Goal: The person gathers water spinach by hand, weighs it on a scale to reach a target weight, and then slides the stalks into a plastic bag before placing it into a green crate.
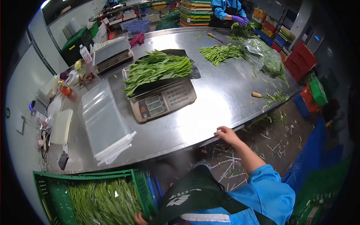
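Observation:
My right hand (226, 135) is at the front edge of the steel table (210, 123), fingers curled; whether a small thing sits between them is too small to tell. Low in the view, my left hand (141, 218) touches the near right side of a green crate (140, 187), its fingers partly hidden. Bagged leafy greens (105, 200) lie inside that crate. On the table, a pile of loose greens (159, 69) rests on a dark sheet on the digital scale (165, 101). Left of the scale lies a stack of clear plastic bags (103, 120).
Across the table a co-worker in purple gloves (240, 20) handles greens. More greens (221, 53), a clear bag of greens (266, 58) and a wooden-handled knife (257, 95) lie at the right. A second scale (112, 60) stands back left. Cut stems (232, 165) litter the floor.

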`<state>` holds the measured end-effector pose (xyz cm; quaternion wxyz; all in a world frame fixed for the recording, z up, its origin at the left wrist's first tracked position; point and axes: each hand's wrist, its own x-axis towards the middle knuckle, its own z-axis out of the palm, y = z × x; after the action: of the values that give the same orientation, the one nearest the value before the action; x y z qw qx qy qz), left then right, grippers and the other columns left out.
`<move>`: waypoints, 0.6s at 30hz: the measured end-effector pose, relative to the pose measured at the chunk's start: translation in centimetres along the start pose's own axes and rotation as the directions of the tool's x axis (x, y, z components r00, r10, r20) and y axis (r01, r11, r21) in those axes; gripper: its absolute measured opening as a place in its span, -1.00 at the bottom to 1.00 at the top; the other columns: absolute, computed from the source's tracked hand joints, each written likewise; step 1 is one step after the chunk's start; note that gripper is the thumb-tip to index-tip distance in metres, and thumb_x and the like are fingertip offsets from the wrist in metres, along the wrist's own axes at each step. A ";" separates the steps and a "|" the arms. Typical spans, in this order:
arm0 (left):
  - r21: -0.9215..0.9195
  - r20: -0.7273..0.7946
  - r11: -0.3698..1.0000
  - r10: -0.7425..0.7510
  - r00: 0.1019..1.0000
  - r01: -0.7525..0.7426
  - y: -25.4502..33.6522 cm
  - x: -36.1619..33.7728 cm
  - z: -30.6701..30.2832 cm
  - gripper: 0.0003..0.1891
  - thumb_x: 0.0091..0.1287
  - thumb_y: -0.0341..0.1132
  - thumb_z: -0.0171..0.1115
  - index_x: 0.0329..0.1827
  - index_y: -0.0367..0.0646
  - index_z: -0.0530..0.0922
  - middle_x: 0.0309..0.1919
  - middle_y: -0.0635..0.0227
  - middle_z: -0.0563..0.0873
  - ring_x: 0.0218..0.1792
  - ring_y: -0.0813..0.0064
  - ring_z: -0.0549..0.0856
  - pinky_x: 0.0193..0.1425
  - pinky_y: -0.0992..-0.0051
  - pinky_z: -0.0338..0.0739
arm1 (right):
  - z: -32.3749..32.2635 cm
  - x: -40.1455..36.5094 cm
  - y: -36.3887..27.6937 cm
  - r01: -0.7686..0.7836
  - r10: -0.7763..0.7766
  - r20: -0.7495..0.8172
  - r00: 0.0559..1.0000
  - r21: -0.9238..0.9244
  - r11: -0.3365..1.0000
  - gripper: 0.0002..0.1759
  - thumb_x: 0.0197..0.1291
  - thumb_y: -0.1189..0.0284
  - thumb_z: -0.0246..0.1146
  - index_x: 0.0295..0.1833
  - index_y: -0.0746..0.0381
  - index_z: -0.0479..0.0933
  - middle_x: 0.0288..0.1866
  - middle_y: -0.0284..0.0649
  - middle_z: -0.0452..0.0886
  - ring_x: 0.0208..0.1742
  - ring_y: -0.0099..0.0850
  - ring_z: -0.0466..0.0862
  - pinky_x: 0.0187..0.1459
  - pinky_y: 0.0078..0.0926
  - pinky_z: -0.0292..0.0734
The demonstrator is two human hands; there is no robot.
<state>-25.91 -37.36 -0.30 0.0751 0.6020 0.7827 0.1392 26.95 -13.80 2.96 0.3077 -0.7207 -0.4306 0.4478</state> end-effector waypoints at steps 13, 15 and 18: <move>-0.826 0.493 0.189 0.699 0.518 0.532 65.0 32.8 12.6 -0.58 0.30 -0.19 0.06 0.17 -0.17 0.32 -0.01 0.32 0.52 0.04 0.47 0.50 -0.03 0.48 0.40 | -19.8 27.9 -1.7 -0.082 0.143 -0.046 0.989 0.633 0.770 -0.40 0.18 0.25 0.14 0.23 0.35 0.17 0.02 -0.07 0.46 -0.02 -0.33 0.55 -0.14 -0.47 0.48; -0.823 0.568 0.332 0.490 0.661 0.461 74.8 39.4 18.3 -0.49 0.25 -0.09 0.10 0.16 -0.24 0.31 -0.01 0.27 0.52 0.03 0.42 0.50 -0.02 0.41 0.41 | -20.4 32.0 -2.6 -0.042 0.184 -0.103 0.978 0.759 0.650 -0.40 0.16 0.35 0.16 0.25 0.35 0.15 -0.06 -0.14 0.48 -0.14 -0.46 0.56 -0.31 -0.65 0.44; -0.767 0.154 0.630 0.366 0.918 -0.123 83.0 51.1 27.4 -0.29 0.11 0.00 0.20 0.21 -0.32 0.24 0.10 -0.06 0.42 0.14 0.06 0.41 0.19 0.29 0.28 | -20.0 38.2 -1.2 0.003 0.196 -0.141 0.970 0.817 0.576 -0.35 0.12 0.46 0.15 0.29 0.37 0.06 -0.17 -0.21 0.46 -0.35 -0.62 0.45 -0.46 -0.78 0.32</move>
<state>44.93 35.00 1.85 0.4100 0.6335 0.5461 0.3637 53.51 19.80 -2.42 0.6227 -0.5667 -0.1018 0.5299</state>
